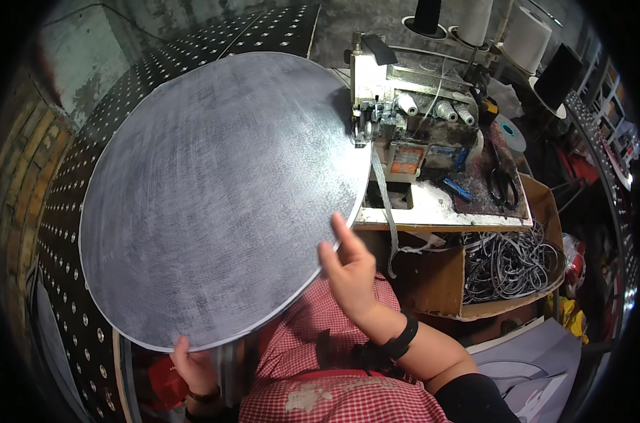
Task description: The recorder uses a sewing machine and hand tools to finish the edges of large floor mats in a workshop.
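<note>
red-and-white checked garment (369,403), pale patch (308,397), black wristband (403,338), black sleeve (480,399)

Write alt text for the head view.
Large grey disc, right edge at a sewing machine; a person's left hand at its near edge, right hand at its lower right. Cardboard box of tangled strips at right.

The grey disc (207,204) looks finely textured — glossy in patches.

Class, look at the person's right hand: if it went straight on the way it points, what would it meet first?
The grey round panel. The right hand points up and slightly left across it; whether its fingertips already touch the surface is unclear.
</note>
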Available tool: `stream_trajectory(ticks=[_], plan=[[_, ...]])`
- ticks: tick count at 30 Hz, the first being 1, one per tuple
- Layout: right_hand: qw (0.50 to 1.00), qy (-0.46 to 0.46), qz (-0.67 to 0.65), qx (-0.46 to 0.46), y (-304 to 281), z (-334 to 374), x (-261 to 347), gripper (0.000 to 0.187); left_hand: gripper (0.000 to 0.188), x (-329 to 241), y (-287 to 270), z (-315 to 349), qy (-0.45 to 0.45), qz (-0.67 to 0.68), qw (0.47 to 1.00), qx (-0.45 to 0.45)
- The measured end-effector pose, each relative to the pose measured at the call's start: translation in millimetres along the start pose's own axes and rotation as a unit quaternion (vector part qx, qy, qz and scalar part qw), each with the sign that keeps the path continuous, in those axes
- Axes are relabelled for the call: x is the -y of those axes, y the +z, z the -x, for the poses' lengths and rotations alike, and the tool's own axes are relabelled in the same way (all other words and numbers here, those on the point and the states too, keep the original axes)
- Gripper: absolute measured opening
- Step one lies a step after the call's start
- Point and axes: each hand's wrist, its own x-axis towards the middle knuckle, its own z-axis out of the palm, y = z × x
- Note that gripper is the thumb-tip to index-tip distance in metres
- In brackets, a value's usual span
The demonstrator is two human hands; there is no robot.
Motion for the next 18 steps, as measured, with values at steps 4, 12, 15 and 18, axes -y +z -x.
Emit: stream_trajectory(ticks=[4, 12, 15, 18], plan=[[0.985, 0.158, -0.071, -0.001, -11.0, -9.8, 10.1, 0.045, 0.052, 1.5, 4.0, 2.1, 0.007, 0.046, 0.999, 0.014], [0.992, 0.102, -0.070, 0.010, -8.7, -2.6, 13.1, 0.047, 0.052, 0.3, 4.5, 4.2, -0.007, 0.073, 0.997, 0.008], [0.996, 0.078, -0.048, -0.013, -7.4, -5.6, 9.9, 0.048, 0.052, -2.6, 4.8, -2.4, 0.020, 0.115, 0.991, -0.059], [0.994, 0.111, -0.007, 0.001, -6.2, 5.6, 9.9, 0.049, 0.051, 2.1, -7.0, 3.3, -0.035, 0.053, 0.998, 0.030]])
